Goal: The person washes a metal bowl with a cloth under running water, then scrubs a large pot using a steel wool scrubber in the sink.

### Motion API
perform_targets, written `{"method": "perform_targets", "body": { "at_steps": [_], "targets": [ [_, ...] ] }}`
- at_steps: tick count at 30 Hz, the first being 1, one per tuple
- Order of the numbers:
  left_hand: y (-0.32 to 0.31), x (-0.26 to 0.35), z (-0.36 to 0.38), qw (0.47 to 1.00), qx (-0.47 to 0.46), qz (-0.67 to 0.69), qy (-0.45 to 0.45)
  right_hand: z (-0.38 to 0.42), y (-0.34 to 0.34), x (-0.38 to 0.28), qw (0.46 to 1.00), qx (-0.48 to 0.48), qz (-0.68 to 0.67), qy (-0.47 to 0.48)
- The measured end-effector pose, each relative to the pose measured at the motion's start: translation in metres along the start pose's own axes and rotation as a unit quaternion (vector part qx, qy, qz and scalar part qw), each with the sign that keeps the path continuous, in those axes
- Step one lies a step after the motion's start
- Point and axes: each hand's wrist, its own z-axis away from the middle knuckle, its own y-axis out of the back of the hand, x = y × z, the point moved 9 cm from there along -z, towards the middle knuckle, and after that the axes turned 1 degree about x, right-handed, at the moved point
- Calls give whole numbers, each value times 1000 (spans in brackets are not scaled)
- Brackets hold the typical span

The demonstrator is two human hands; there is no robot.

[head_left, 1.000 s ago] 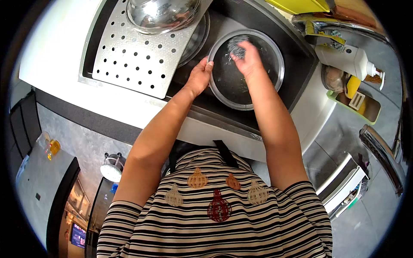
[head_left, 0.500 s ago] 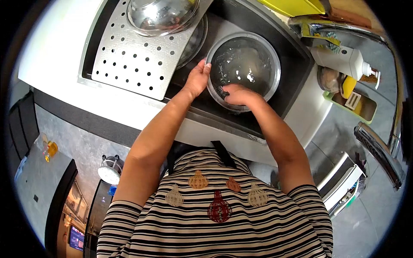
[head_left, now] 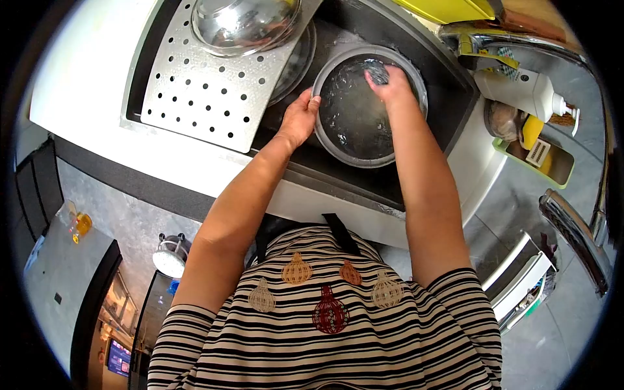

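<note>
The left hand point(head_left: 299, 120) grips the bowl point(head_left: 354, 130) rim in the sink point(head_left: 448, 84); the right hand point(head_left: 390, 88) pinches a scrubber point(head_left: 376, 68) inside — best press firmly, keeping the rim steady.

Left hand point(head_left: 299, 120) extended forward, fingers curled in a grip, right hand point(head_left: 393, 88) reaching farther, fingers bent downward

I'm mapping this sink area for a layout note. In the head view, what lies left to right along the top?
Perforated drain tray → left hand → glass bowl → right hand → white dispenser bottle → green tray.
</note>
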Motion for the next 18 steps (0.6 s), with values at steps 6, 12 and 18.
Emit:
{"method": "perform_targets", "body": {
  "at_steps": [6,12,18],
  "targets": [
    [1,14,4,998,6,-24,-57,5,78,-4,994,40,-102,16],
    [-4,3,1,1000,-9,2,-21,34,24,-29,927,145,276,207],
    [-8,6,8,999,-34,3,8,88,-79,13,553,50,748,365]
  ]
}}
